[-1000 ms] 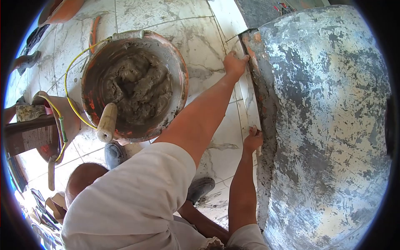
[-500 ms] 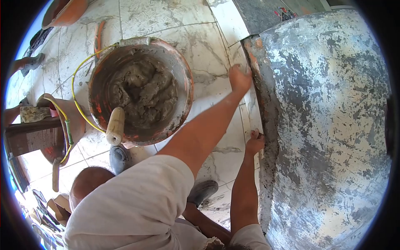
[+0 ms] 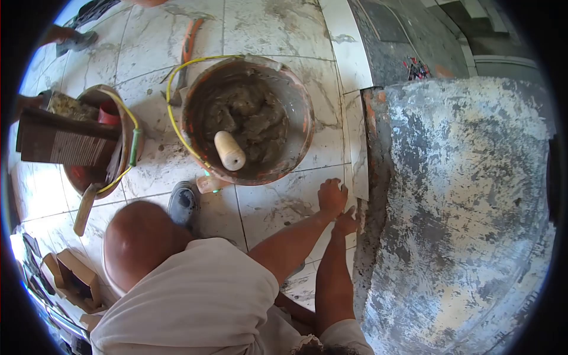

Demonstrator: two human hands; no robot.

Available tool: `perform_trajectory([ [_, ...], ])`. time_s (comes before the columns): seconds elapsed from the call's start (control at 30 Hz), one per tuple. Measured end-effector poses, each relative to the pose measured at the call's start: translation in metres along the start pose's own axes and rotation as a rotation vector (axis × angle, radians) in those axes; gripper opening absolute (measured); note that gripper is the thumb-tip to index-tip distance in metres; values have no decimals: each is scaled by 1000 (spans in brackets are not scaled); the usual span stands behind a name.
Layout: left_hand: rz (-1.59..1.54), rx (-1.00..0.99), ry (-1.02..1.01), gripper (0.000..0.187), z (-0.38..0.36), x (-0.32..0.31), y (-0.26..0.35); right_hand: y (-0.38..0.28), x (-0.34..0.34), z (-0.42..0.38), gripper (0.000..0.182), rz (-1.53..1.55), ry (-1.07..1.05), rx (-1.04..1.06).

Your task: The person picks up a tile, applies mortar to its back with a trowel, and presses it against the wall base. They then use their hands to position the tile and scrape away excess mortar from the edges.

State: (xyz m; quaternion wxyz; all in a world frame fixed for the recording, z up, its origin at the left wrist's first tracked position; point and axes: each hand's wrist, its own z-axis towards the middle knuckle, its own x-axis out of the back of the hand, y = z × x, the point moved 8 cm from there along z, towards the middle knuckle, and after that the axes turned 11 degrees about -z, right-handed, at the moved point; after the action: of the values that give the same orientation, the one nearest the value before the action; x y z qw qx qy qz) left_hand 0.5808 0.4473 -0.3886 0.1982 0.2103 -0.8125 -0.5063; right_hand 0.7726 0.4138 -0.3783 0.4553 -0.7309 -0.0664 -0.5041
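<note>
My left hand is low over the tiled floor, fingers loosely bent and apart, with no object visible in it. Just below and right is my right hand, close beside it, thumb raised and apart from the partly hidden fingers. Both are near the lower end of a narrow marble-patterned tile strip along the floor's edge. Beyond it runs a rough grey mortar joint. A bucket of wet grey mortar stands up and left of my hands, a wooden tool handle jutting from it.
At left, another bucket holds dark flat pieces and a sponge-like block. An orange-handled tool lies behind the mortar bucket. A paint-worn panel fills the right side. Another person's foot shows at upper left.
Both hands have left the tile strip; the left has drawn back toward me, and the two are now close together. The view has shifted, so the buckets appear farther right.
</note>
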Motion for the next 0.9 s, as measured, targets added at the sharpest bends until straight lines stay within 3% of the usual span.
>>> perform_trajectory([
  [0.07, 56, 77, -38, 23, -14, 12, 0, 8, 7, -16, 59, -292, 57, -46],
  [0.17, 43, 157, -116, 22, -32, 24, -10, 170, -48, 68, 62, 176, -127, 42],
  [0.27, 29, 214, -174, 22, -42, 39, -27, -6, 22, -58, 62, -309, 18, -48],
  [0.37, 81, 229, -154, 25, -43, 37, -46, 3, 20, -61, 61, -50, -55, -151],
  [0.4, 72, 241, -176, 25, -43, 43, -39, 2, 26, -62, 61, -66, -34, -156],
  [0.47, 51, 379, -422, 30, -44, 46, -25, -12, 28, -64, 61, -39, -82, -117],
  [0.9, 231, 416, -548, 24, -67, 48, -13, -26, 56, -68, 59, -155, -107, -111],
])
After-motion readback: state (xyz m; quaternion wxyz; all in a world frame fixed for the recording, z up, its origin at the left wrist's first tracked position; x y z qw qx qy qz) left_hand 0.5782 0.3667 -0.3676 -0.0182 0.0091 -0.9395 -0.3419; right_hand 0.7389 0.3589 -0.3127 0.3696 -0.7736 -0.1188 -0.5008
